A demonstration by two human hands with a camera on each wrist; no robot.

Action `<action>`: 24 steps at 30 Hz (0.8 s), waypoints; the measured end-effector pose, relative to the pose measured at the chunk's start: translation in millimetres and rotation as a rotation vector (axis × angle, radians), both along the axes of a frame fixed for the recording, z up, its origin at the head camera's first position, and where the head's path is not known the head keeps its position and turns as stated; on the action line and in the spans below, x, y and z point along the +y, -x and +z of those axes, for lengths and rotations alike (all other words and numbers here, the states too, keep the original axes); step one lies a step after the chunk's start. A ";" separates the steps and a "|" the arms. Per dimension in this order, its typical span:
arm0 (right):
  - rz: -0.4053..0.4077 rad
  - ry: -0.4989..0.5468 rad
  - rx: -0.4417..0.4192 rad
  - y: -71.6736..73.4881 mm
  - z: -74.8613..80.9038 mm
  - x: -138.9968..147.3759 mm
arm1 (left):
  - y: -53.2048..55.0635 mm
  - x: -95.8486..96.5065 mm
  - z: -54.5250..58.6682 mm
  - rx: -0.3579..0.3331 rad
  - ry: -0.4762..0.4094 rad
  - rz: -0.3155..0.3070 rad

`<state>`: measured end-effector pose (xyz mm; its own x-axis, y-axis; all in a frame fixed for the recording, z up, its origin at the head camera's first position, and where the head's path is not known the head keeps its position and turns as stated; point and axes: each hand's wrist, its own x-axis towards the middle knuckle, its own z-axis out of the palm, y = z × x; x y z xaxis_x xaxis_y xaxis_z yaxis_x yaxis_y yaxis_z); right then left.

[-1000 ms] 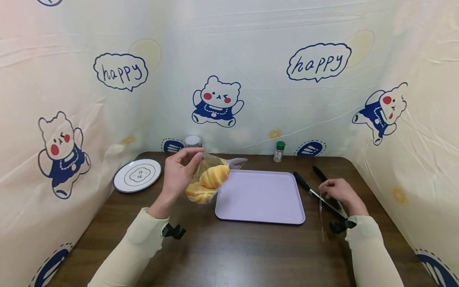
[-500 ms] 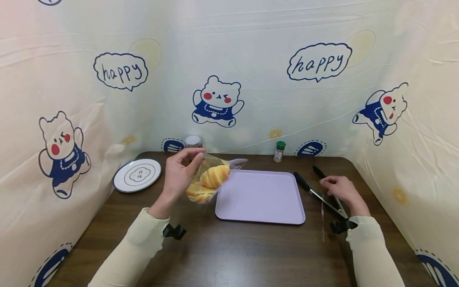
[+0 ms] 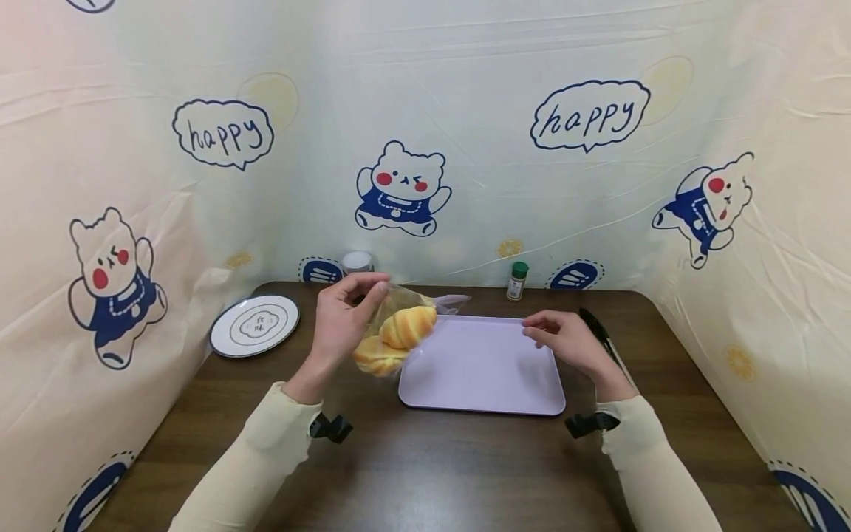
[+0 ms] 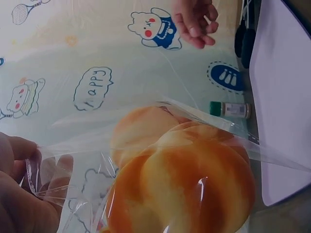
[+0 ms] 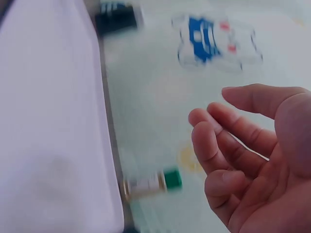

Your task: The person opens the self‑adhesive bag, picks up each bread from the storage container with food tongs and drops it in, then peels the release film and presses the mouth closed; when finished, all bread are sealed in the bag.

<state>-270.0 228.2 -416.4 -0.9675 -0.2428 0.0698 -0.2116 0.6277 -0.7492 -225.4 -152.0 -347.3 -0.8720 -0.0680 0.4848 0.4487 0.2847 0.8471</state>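
Observation:
My left hand (image 3: 339,318) pinches the upper edge of a clear plastic bag (image 3: 400,296) between thumb and fingers. Inside the bag are golden, ridged bread rolls, one roll (image 3: 411,327) above another roll (image 3: 379,356). The bag hangs over the left edge of a lilac tray (image 3: 482,369). In the left wrist view a bread roll (image 4: 180,189) fills the lower middle behind the film. My right hand (image 3: 566,340) hovers over the tray's right side. Its fingers are loosely bent with nothing between them in the right wrist view.
Black-handled tongs (image 3: 594,324) lie right of the tray, mostly hidden by the right hand and forearm. A green-capped spice bottle (image 3: 517,282) and a white-lidded jar (image 3: 358,261) stand at the back. A white plate (image 3: 255,325) sits at the left. Patterned cloth (image 3: 465,89) surrounds the table.
My right hand let go of a thin clear strip beside the tongs, then moved left over the tray. My left hand and the bag shifted slightly right.

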 end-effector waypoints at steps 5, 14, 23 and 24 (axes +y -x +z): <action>0.090 0.105 0.003 0.5 4.3 -37.7 | -0.3 5.7 1.4 -0.005 -0.001 -0.016; 0.071 0.262 -0.079 3.7 8.7 -86.1 | -0.4 11.4 3.1 0.037 -0.018 -0.050; 0.042 0.366 -0.003 1.5 13.9 -99.6 | -1.2 9.3 3.3 0.011 -0.012 -0.041; 0.042 0.368 0.012 1.2 15.3 -98.5 | -1.2 8.2 3.4 0.006 -0.011 -0.034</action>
<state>-271.2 129.7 -401.1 -0.9557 -0.2391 0.1715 -0.2420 0.3073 -0.9203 -224.2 -143.8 -343.8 -0.8710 -0.0442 0.4893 0.4629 0.2596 0.8475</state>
